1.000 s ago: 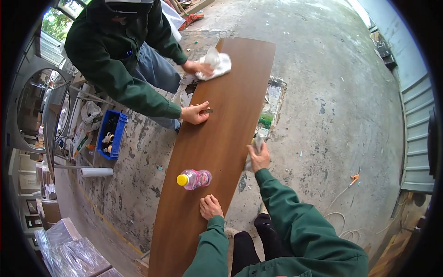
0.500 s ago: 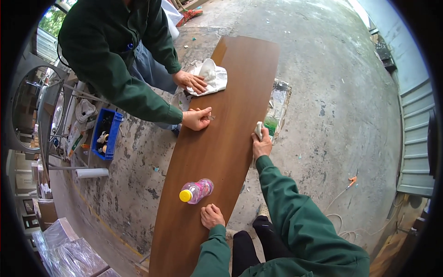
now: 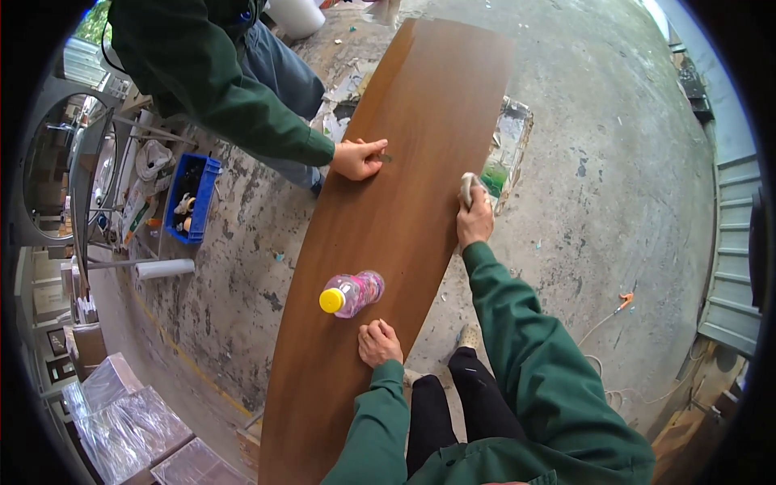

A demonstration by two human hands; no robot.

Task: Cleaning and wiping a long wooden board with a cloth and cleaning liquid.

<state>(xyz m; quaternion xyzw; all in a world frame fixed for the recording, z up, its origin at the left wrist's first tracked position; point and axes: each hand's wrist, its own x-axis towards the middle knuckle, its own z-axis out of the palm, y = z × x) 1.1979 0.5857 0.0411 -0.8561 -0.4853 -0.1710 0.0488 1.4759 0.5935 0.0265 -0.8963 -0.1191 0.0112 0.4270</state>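
A long brown wooden board stretches away in front of me. At its right edge my right hand is closed round a white cloth. My left hand rests on the near part of the board with its fingers curled in; whatever may be inside them is hidden. Just beyond it stands a clear bottle with a yellow cap and pink patterning. Across the board, a co-worker's hand pinches a small flat piece against the surface.
On the floor at left sits a blue crate of assorted items, near a white roll. Plastic-wrapped boxes are stacked at lower left. A paint-stained panel lies beyond the board's right edge. An orange-tipped hose trails at right.
The co-worker's other hand and the white cloth under it have left the board's far left edge. My right hand and its cloth remain at the right edge. The view has shifted slightly.
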